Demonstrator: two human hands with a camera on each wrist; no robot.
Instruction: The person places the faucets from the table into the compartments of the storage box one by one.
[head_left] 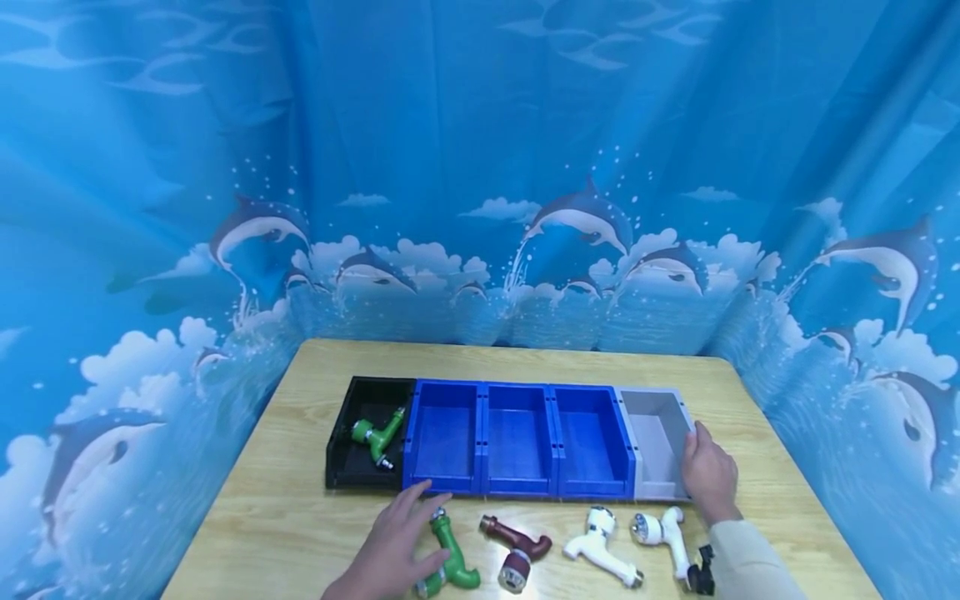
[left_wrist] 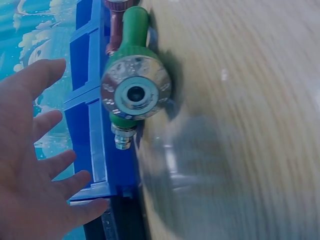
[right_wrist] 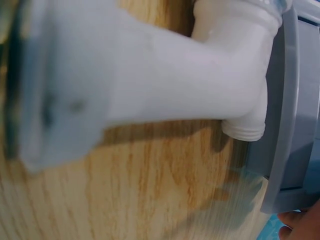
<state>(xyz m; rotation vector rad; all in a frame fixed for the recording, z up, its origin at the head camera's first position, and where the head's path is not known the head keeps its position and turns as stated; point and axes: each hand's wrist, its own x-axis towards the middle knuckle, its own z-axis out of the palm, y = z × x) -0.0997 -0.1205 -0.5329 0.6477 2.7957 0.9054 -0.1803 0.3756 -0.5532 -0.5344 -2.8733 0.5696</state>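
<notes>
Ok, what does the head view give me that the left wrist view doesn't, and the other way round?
Only the head view shows the right hand at the grey bin, two white taps and a second green tap in the black bin.

Only the left wrist view shows, face-on, the chrome end of the nearer green tap, with its dark hole.

Both show the left hand, that tap, the maroon tap, blue bins, at least part of the black bin, the table and the curtain.
</notes>
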